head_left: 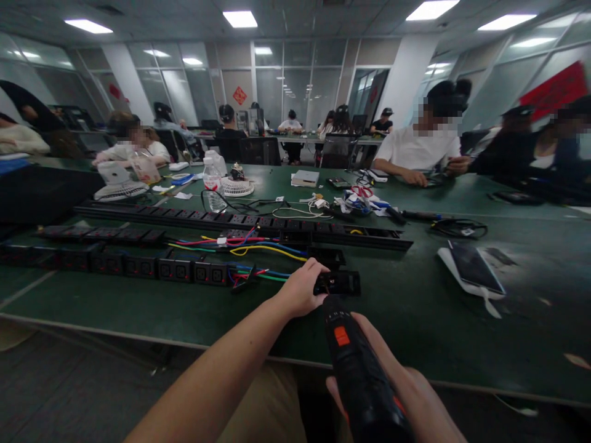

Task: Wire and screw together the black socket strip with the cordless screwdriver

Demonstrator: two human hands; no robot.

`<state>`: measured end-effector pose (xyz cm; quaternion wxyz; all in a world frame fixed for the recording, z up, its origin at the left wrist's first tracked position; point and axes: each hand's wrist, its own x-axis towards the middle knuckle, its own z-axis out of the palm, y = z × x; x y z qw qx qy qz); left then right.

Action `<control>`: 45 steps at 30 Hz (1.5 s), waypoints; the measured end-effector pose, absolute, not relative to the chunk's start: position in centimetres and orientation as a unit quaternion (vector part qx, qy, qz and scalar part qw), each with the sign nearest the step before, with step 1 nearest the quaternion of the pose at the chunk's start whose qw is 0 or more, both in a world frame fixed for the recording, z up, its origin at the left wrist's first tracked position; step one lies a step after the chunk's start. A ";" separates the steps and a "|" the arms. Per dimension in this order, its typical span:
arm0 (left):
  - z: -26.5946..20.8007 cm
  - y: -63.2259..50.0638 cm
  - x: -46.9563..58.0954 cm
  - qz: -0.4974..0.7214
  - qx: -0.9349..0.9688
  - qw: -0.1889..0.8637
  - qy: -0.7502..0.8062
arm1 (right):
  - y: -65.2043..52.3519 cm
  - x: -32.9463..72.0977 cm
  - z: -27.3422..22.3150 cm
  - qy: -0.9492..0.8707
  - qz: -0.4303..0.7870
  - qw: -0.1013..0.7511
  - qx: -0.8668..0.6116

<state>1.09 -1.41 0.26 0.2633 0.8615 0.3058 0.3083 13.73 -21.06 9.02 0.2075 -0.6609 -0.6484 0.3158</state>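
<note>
A black cordless screwdriver (357,366) with an orange switch is wrapped in my right hand (392,363). Its front end points at a small black module (344,283) on the bench. My left hand (305,286) grips that module at its left end, fingers closed around it. Blue, green and red wires run left from there to a row of black power sockets (170,269). Behind lies a second socket row (101,234) with red, blue and yellow wires (258,246). My left fingers partly hide the spot where the tool meets the module.
A long black power strip housing (240,223) lies across the green bench (392,307). A water bottle (213,184), a white fan (117,181) and tangled cables stand behind it. To the right are a phone (475,267) and a black cable (459,228). A person (420,144) works opposite.
</note>
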 end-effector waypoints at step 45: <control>0.5 -1.4 1.0 0.304 0.865 0.252 0.310 | -21.1 13.3 8.4 -0.630 0.310 0.220 -0.677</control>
